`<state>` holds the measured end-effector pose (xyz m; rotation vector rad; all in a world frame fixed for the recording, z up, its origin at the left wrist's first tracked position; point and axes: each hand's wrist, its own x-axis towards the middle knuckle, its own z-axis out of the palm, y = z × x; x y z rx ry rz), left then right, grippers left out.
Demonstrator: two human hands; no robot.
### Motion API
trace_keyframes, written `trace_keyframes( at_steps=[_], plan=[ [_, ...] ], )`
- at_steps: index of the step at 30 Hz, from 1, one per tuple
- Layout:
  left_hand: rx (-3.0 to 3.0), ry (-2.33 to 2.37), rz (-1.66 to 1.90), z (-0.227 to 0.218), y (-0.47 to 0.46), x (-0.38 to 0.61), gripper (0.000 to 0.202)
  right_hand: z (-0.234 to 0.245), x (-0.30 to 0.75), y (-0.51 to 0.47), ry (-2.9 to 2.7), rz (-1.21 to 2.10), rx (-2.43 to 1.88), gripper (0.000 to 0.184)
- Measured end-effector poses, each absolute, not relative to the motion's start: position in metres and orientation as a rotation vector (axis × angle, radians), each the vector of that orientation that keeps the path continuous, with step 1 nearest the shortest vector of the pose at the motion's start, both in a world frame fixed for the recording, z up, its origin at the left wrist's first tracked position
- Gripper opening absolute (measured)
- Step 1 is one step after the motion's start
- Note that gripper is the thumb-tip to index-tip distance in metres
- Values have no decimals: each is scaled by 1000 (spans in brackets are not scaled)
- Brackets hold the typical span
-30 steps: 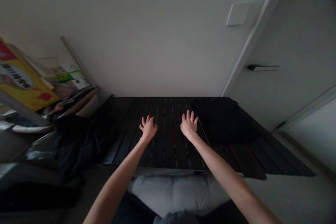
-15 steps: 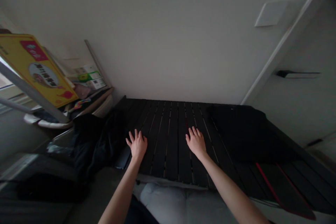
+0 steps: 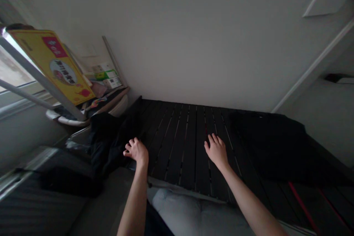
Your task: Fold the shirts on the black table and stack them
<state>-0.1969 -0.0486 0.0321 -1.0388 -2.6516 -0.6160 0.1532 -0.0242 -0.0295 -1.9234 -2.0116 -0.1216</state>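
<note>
Left hand (image 3: 136, 151) lies in the lower middle of the frame with its fingers curled, at the edge of the black slatted panel (image 3: 188, 143) and just beside a bunched black cloth (image 3: 107, 143); I cannot tell if it pinches this cloth. Right hand (image 3: 217, 151) rests open on the slats, well apart from the left one, and holds nothing. Another black cloth (image 3: 265, 143) lies on the panel to the right. Below the panel is a grey cushion (image 3: 193, 210), and at upper left a yellow printed board (image 3: 52, 62) leans beside some small boxes (image 3: 106, 77).
</note>
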Motion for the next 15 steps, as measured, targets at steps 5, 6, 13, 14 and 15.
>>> trace_keyframes(
  at_steps=[5, 6, 13, 14, 15],
  plan=[
    [-1136, -2643, -864, 37, -54, -196, 32, -23, 151, -26, -2000, -137, -1961, 51],
    [-1202, -2617, -951, 38, -57, -187, 32, -23, 151, -26, -1995, -134, -1960, 50],
    [-2180, -2260, -1673, 39, -85, -60, 28, -25, 156, -20, -1823, 98, -1859, 51],
    [-2356, -2210, -1687, 40, -89, -41, 28, -24, 159, -19, -1752, 180, -1820, 53],
    [-2576, -2135, -1665, 43, -93, -24, 28, -22, 163, -18, -1663, 273, -1777, 55]
  ],
)
